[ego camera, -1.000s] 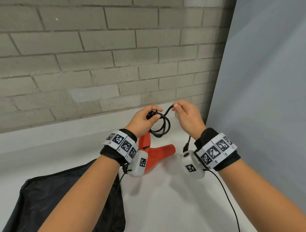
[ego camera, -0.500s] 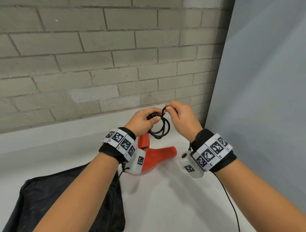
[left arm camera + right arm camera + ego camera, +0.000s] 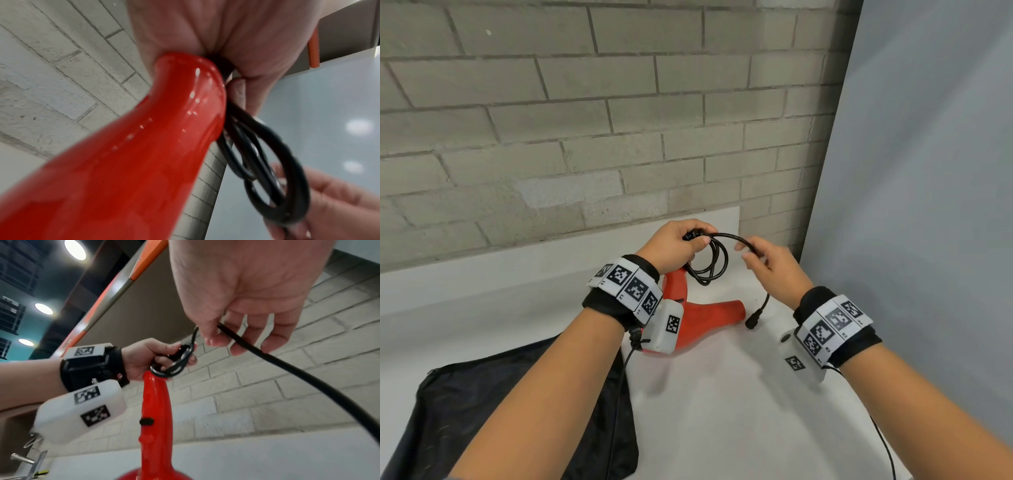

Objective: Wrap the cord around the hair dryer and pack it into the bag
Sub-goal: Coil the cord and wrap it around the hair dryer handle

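Red plastic hair dryer standing on the white bench, handle end raised, nozzle pointing right toward the grey panel. Left hand clamped over the top of the handle, fingers curled round several gathered loops of black cord; probably held there so the coil cannot spring open while more is added. Right hand just beside it, thumb and fingers narrowly pinching the free run of cord, feeding the next turn toward the coil. Remaining cord short: dropping from the right hand to the plug, hanging near the nozzle tip, apart from it. Judging by that, winding nearly finished, packing not yet begun.

Black bag lying flat at the near left of the bench, partly under the left forearm, well apart from the coil; whether its mouth is open, cannot tell. Brick wall close behind the hands, panel close on the right, so little room that way. Open bench toward the near right and in front of the dryer. Thin sensor wires trailing from both wristbands, one over the bag; possible snags when carrying the dryer left.
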The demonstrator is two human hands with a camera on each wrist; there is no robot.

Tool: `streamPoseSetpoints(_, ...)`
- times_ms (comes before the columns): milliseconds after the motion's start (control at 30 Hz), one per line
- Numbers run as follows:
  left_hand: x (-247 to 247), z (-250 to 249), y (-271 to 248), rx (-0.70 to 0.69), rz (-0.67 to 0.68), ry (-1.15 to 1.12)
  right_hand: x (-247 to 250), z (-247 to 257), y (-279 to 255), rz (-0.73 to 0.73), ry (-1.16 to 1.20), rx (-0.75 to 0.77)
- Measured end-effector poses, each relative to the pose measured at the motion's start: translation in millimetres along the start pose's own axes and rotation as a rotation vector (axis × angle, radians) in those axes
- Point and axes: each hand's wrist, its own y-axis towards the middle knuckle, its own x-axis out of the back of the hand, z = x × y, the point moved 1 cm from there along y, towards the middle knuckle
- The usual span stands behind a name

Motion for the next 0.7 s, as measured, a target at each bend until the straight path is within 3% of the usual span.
streamPoseSetpoints(100, 0.0, 0.3, 0.0, 0.015, -0.017, -0.021, -11.8, -28.4, -9.1, 0.105, -0.03, -0.173)
streamPoseSetpoints(167, -0.5, 0.9, -0.3, 0.025, -0.037, -0.053, -21.6, -52.5, -17.0, 0.236, -0.061, -0.327)
streamPoseSetpoints(267, -1.7, 2.8, 0.4, 0.032, -0.077, -0.095, -32.6, -76.4, -28.2, 0.42, -0.143, -0.438)
streamPoseSetpoints(400, -1.8, 6.3, 2.8, 0.033, -0.092, -0.101, -31.8, -84.9, -31.8, 0.394, -0.069, -0.474)
streamPoseSetpoints(500, -2.1, 7.2, 3.7, 0.03, -0.123, -0.127, -26.4, -82.1, -23.0, 0.247, -0.004, -0.442)
streamPoseSetpoints(600, -2.0, 7.2, 4.3, 0.0, -0.142, -0.098, -17.7, -59.6, -12.8, -0.111, 0.164, -0.337)
streamPoseSetpoints(700, -1.9, 8.4, 5.8, -0.032, -0.149, -0.082, -8.4, -21.1, -9.2, -0.472, 0.416, -0.087)
